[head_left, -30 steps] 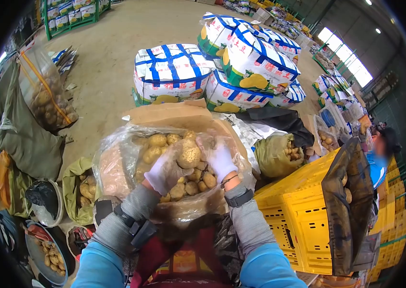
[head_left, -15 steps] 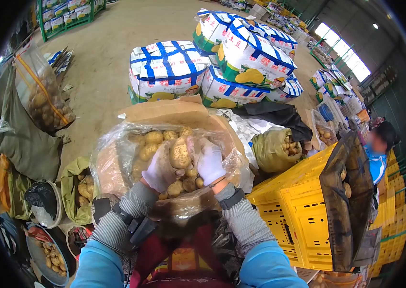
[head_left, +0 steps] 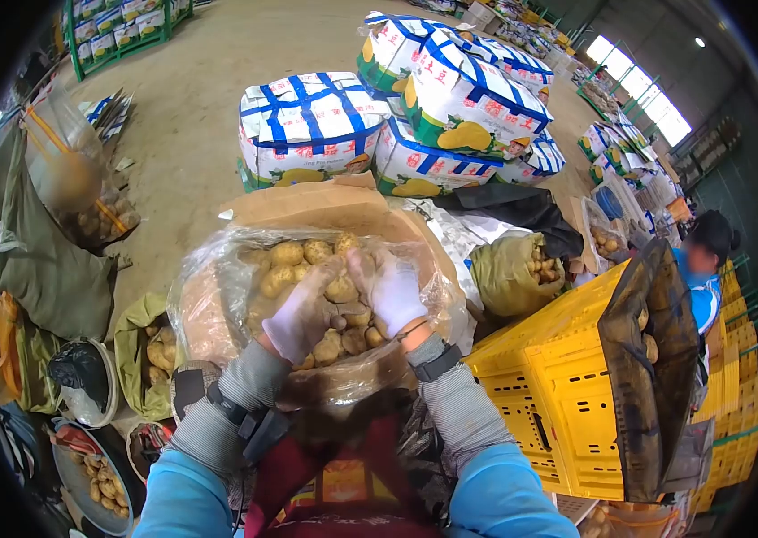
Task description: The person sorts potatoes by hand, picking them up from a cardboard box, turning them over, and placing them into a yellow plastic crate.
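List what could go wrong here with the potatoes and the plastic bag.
1. Both hands, left hand and right hand, press into the potatoes; one could roll out over the bag's open edge.
2. The thin plastic bag looks stretched and might tear.
3. The yellow crate crowds the right elbow.

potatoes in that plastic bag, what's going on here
A person in white gloves has both hands in a clear plastic-lined bag of potatoes. The left hand and right hand rest on the pile with one potato between them. A yellow crate stands to the right, with printed sacks on the floor beyond and another person nearby.
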### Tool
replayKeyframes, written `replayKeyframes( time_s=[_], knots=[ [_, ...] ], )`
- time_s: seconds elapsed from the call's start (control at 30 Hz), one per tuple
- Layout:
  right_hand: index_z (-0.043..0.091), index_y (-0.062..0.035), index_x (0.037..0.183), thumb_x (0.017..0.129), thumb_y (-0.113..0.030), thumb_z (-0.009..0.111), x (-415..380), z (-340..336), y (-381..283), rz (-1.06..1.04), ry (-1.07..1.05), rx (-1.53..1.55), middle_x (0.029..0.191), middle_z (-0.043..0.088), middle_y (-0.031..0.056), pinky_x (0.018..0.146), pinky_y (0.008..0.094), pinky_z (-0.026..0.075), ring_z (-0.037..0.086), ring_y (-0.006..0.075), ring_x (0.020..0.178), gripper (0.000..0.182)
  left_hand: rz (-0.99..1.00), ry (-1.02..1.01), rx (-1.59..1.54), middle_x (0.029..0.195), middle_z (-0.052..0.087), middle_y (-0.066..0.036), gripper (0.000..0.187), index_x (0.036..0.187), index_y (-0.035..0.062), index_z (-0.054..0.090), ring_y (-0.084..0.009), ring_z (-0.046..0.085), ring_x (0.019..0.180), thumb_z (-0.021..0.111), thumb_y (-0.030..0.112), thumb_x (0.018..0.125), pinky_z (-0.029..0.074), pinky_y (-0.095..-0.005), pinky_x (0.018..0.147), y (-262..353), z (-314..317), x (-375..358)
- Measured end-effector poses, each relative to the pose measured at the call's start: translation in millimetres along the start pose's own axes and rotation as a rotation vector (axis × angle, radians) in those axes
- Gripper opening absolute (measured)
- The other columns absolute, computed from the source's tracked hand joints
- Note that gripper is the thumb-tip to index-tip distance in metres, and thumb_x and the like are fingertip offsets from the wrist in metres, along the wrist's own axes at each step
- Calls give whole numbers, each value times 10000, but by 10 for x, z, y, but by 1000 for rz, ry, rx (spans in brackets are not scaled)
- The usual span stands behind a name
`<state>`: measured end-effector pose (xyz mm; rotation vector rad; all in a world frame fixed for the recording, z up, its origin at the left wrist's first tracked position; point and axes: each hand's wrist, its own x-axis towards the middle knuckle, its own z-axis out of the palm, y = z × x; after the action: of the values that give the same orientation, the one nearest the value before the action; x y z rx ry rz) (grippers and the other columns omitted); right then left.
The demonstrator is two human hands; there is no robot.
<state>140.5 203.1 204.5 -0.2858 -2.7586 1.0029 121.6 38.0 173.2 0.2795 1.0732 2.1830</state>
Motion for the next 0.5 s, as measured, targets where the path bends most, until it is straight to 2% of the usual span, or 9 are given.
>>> replayKeyframes(
  time_s=[0.03, 0.07, 0.13, 0.17, 0.23, 0.3, 0.37, 0.47, 0.5],
  knots=[
    [670, 15, 933, 948, -378, 601, 69, 76, 160, -133, 102, 98, 738, 644, 229, 716, 419, 506, 647, 398, 759, 399, -46, -11, -67, 1279, 581, -170, 536, 1424, -18, 361, -264, 667, 1014, 546, 241, 993, 559, -249, 734, -9, -44, 22],
    [673, 15, 938, 956, -363, 593, 94, 122, 301, -135, 130, 60, 733, 643, 226, 704, 413, 503, 643, 388, 740, 387, -97, -37, -95, 1244, 610, -168, 514, 1424, -12, 360, -258, 694, 952, 508, 261, 1015, 568, -240, 659, -41, -118, 50],
    [678, 15, 946, 971, -335, 578, 102, 74, 328, -141, 187, -16, 722, 641, 220, 681, 402, 498, 633, 368, 701, 365, -49, -29, -97, 1135, 650, -124, 509, 1400, 67, 400, -225, 696, 792, 419, 414, 1028, 504, -230, 546, -28, -94, 30],
    [677, 14, 979, 974, -334, 575, 85, 33, 327, -55, 135, 85, 743, 644, 221, 677, 394, 494, 626, 355, 697, 363, -28, -26, -97, 1081, 671, -102, 524, 1388, 106, 421, -209, 696, 712, 374, 490, 1035, 473, -226, 490, -16, -65, 15],
    [675, 11, 1044, 981, -333, 570, 6, -158, 75, 119, 31, 288, 783, 652, 221, 668, 379, 485, 610, 327, 690, 365, -53, 90, -54, 1023, 686, -96, 532, 1369, 112, 431, -208, 685, 658, 342, 515, 1034, 451, -223, 454, 133, 108, -55],
    [681, -10, 1049, 996, -373, 542, 90, 148, 351, 1, 82, 698, 799, 672, 166, 757, 392, 504, 658, 291, 809, 393, -92, 116, -57, 984, 695, -88, 551, 1354, 116, 439, -207, 676, 617, 320, 544, 1028, 435, -223, 426, 157, 83, -36],
    [680, -24, 1070, 1000, -391, 534, 76, 230, 417, -97, 27, 799, 844, 687, 151, 814, 397, 514, 678, 289, 884, 402, -147, 48, -105, 963, 696, -78, 579, 1344, 120, 445, -205, 667, 588, 306, 578, 1019, 424, -227, 405, 49, -113, 64],
    [674, -32, 1104, 991, -391, 548, -57, 65, 177, -181, -71, 462, 927, 695, 188, 837, 401, 512, 667, 341, 913, 396, -135, 164, -83, 919, 680, -77, 588, 1363, 71, 422, -176, 630, 540, 420, 537, 1005, 434, -242, 406, 123, 108, -12],
    [676, -34, 1098, 987, -394, 551, -100, 25, 86, -188, -15, 336, 936, 694, 199, 835, 407, 511, 662, 359, 910, 397, -106, 285, 184, 908, 671, -76, 586, 1360, 49, 422, -165, 617, 534, 465, 504, 995, 440, -245, 415, 102, 176, 7]
  ],
)
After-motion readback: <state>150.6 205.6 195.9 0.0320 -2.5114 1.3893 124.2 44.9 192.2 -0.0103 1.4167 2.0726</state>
